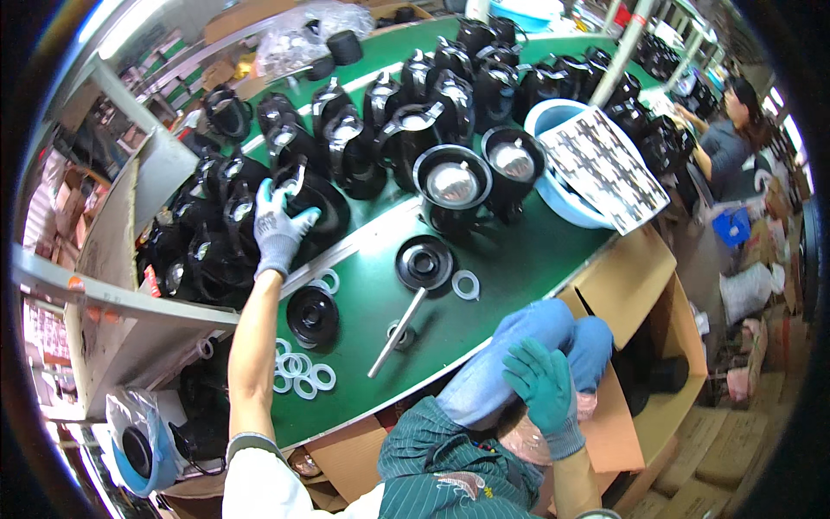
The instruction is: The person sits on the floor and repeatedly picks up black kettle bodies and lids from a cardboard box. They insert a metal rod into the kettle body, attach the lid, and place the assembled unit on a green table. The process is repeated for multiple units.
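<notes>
My left hand [281, 227], in a grey glove with teal fingertips, reaches to the near side of a black jug [322, 208] at the left of the green table. Its thumb and fingers are spread against or just beside the jug; exact contact is hard to tell. My right hand [540, 385], in a green-palmed glove, is raised by my knees with the fingers stretched out and nothing in it. Between them on the table lie a black round lid [424, 262], a metal rod [398, 333], another black round part [312, 316] and several white rings [303, 372].
Many black jugs [346, 138] crowd the left and back; two show shiny metal bottoms [453, 182]. A blue basin [553, 112] with a patterned sheet [601, 169] stands at right. An open cardboard box [640, 285] is beside my legs. Another person [735, 138] works at far right.
</notes>
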The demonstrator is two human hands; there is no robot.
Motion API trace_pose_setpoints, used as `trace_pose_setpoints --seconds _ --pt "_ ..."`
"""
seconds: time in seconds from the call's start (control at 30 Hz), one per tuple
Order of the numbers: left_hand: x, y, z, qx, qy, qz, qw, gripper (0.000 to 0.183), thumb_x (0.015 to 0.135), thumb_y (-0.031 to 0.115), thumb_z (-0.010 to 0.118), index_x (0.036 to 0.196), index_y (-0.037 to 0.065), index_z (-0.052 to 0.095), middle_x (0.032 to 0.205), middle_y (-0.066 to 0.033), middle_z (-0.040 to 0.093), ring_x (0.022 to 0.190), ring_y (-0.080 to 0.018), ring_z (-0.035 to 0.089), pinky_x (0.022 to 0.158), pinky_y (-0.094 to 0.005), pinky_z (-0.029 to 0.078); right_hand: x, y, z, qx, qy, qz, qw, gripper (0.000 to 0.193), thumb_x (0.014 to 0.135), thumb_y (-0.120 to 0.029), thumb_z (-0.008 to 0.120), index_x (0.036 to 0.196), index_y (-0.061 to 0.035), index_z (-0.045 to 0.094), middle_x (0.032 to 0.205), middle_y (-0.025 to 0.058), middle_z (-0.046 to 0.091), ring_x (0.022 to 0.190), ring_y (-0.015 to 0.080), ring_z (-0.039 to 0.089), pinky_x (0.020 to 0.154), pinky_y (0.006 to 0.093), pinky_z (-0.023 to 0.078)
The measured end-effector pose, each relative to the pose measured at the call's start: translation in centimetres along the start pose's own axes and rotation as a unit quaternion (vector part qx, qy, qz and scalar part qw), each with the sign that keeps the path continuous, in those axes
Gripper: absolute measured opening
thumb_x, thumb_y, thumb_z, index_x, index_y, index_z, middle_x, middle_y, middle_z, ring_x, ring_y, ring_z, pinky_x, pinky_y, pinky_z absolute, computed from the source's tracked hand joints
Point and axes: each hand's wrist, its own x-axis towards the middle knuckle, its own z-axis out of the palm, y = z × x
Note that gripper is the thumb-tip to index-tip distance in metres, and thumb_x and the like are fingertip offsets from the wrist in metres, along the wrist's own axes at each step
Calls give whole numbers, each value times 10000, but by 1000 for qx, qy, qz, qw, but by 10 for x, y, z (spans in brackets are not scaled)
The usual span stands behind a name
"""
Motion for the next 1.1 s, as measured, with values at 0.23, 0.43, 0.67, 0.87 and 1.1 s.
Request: trace_pose_setpoints --seconds 0.23,0.43,0.67,0.87,1.1 --pt "32 -16 2 97 -96 -17 990 814 748 519 851 1392 115 558 1543 -321 379 1356 -494 462 1111 -513 427 30 -14 17 -163 24 -37 986 557 1106 -343 438 1504 46 439 1496 188 529 1340 293 561 1152 412 438" --pt "-22 80 -31 38 62 107 992 686 849 289 781 1446 61 530 1527 -284 430 1382 -455 446 1149 -512 379 157 -48 89 -675 20 -396 622 645 857 -352 770 1410 -77 585 1482 200 507 1359 364 516 1122 435 424" --pt "-108 151 -59 -206 -57 44 976 592 815 50 731 1386 4 579 1525 -228 464 1386 -375 490 1142 -437 399 269 -27 117 -858 77 -349 368 411 992 -279 527 1370 -139 605 1515 109 489 1444 308 402 1031 597 443" --pt "-133 134 -55 -480 -87 -181 854 461 1026 49 532 1476 -31 474 1476 -141 513 1298 -206 551 1070 -319 454 135 -55 97 -653 49 -501 566 457 753 -263 842 1128 -72 662 1430 250 519 1363 390 503 1013 551 487" --pt "-145 209 -53 -532 -320 -205 757 550 1026 122 562 1542 9 408 1415 -105 564 1194 -193 603 992 -341 511 -47 -73 16 -320 67 -368 870 449 678 -153 905 1064 -43 705 1215 169 668 1149 301 653 1006 412 510"
